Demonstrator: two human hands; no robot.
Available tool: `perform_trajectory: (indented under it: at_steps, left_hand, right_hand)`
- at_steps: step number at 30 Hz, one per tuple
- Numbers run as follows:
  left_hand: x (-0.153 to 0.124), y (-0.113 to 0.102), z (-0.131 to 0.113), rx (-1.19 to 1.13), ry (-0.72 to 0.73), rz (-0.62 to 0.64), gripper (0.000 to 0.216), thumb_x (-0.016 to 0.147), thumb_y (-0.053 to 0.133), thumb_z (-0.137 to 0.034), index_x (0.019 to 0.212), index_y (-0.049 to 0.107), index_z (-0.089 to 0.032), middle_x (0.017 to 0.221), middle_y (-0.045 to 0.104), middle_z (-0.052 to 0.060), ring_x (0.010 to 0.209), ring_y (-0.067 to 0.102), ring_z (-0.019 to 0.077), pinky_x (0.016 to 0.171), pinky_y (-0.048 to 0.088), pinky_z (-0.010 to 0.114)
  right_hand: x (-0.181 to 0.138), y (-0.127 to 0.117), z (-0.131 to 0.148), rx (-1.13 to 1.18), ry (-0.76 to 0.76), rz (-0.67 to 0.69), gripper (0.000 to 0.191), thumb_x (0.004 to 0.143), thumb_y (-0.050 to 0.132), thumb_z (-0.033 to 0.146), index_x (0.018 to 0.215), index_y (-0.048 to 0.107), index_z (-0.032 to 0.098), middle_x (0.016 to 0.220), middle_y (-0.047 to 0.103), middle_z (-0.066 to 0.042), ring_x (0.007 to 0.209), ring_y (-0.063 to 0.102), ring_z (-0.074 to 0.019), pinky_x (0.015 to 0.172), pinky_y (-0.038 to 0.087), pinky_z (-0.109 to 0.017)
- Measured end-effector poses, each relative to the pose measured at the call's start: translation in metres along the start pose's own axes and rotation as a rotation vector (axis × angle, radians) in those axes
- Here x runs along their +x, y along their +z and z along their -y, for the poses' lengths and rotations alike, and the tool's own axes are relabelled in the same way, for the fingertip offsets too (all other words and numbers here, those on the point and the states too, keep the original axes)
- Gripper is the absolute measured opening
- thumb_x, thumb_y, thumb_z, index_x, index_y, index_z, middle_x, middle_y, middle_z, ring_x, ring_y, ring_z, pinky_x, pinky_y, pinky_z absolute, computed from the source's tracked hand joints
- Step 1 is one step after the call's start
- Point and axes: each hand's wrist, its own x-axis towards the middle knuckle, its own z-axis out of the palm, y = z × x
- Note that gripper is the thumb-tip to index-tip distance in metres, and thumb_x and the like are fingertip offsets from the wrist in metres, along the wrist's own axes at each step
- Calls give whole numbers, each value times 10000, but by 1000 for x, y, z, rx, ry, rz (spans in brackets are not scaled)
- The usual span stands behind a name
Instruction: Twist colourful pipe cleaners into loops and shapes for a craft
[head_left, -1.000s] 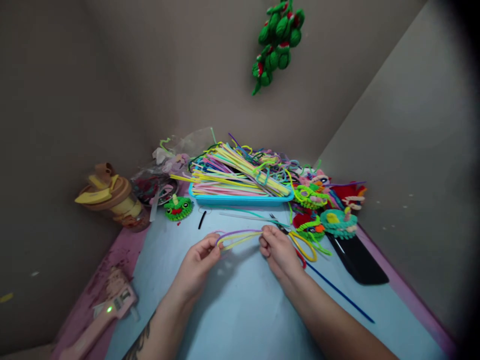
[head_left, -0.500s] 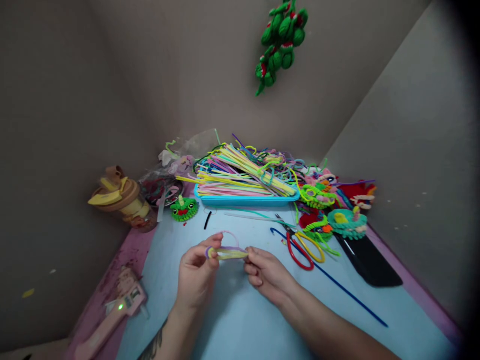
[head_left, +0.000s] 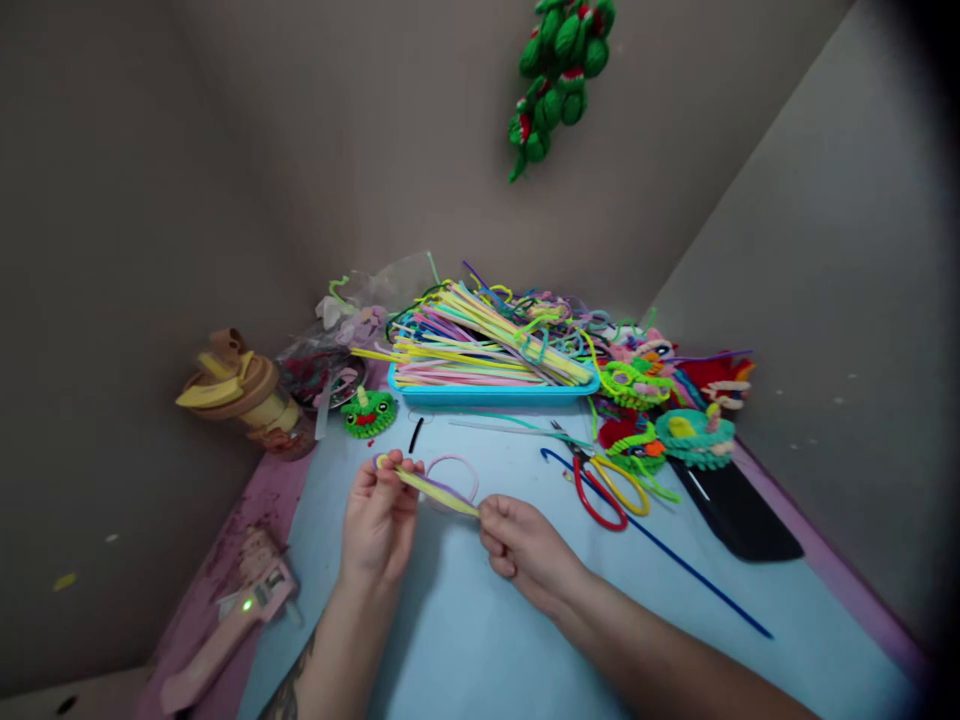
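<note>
Yellow and purple pipe cleaners point(head_left: 441, 492) stretch side by side between my hands, above the light blue mat. My left hand point(head_left: 380, 515) pinches their coiled left end between thumb and fingers. At the other end, my right hand point(head_left: 517, 535) grips them with curled fingers that hide the tips. A thin pink loop point(head_left: 459, 461) lies or hangs just behind them; what it joins to is unclear. To the right of my right hand lie scissors point(head_left: 609, 492) with one red and one yellow handle, across a long blue crochet hook point(head_left: 660, 550).
A blue tray point(head_left: 495, 398) heaped with colourful pipe cleaners stands at the back. A green fuzzy figure point(head_left: 369, 412) sits left of it. A pink glue gun point(head_left: 240, 620) with a lit green light lies at left, near a tan cup point(head_left: 244, 395). At right are fuzzy pieces point(head_left: 694, 437) and a phone point(head_left: 739, 510).
My left hand has moved left and up, my right hand slightly down and left. The pipe cleaners now slant down to the right and look more drawn together.
</note>
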Motion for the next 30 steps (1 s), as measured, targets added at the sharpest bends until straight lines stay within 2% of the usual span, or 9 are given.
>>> perform_trajectory:
  at_steps: [5,8,12,15,18,21,24,27,30]
  left_hand:
    - [7,-2,-3,-7,-25,-20,280,526,838,-222,709,635,-161,766,689,-34,649,640,78,640,536,181]
    - [7,-4,-2,33,-65,-9,264,593,805,-235,787,644,-159,812,697,-9,687,654,95,640,533,180]
    - [2,-4,5,104,-212,80,279,689,736,-294,931,647,-190,928,705,34,799,669,148,659,528,225]
    - [-7,-4,16,217,-357,225,330,757,662,-354,1030,647,-170,1026,688,92,947,639,207,789,500,301]
    - [-17,-5,28,405,-394,341,333,790,622,-365,1039,666,-147,1063,676,116,1038,588,219,923,410,321]
    - [-21,-6,32,539,-393,381,316,788,624,-359,1010,684,-142,1034,680,115,1009,584,221,921,385,321]
    - [-20,-5,29,531,-423,400,285,762,652,-362,928,700,-136,966,689,111,949,593,217,902,388,330]
    - [-18,-4,26,492,-432,397,212,735,686,-330,828,698,-139,890,690,91,877,598,192,871,400,318]
    - [-17,-5,24,390,-409,386,160,735,689,-309,786,674,-158,762,669,48,766,589,157,777,423,287]
  right_hand:
    - [-4,2,0,-293,-81,35,391,669,669,509,652,459,179,479,331,100,397,236,-30,373,144,-192]
    - [-5,3,2,-376,-125,78,356,692,653,478,657,464,179,487,330,99,399,247,-31,376,153,-193]
    - [-3,2,1,-247,-91,61,334,712,633,453,657,435,189,479,336,102,391,220,-31,371,122,-191]
    - [0,1,0,-131,-91,64,337,727,632,443,657,420,190,472,357,99,390,213,-31,373,107,-192]
    - [0,0,0,-52,-111,82,342,734,643,439,667,423,185,472,361,95,400,220,-32,374,124,-188]
    - [-2,2,3,10,-87,90,316,715,676,422,767,492,171,503,351,94,418,236,-34,372,131,-181]
    - [-4,3,6,69,-34,141,351,697,703,380,918,545,158,545,344,90,431,247,-34,367,120,-178]
    - [-5,3,8,102,11,185,316,684,715,337,894,560,158,574,361,78,437,267,-32,363,117,-177]
    - [-6,3,8,92,29,207,261,690,707,317,834,552,165,566,369,75,438,266,-34,365,119,-179]
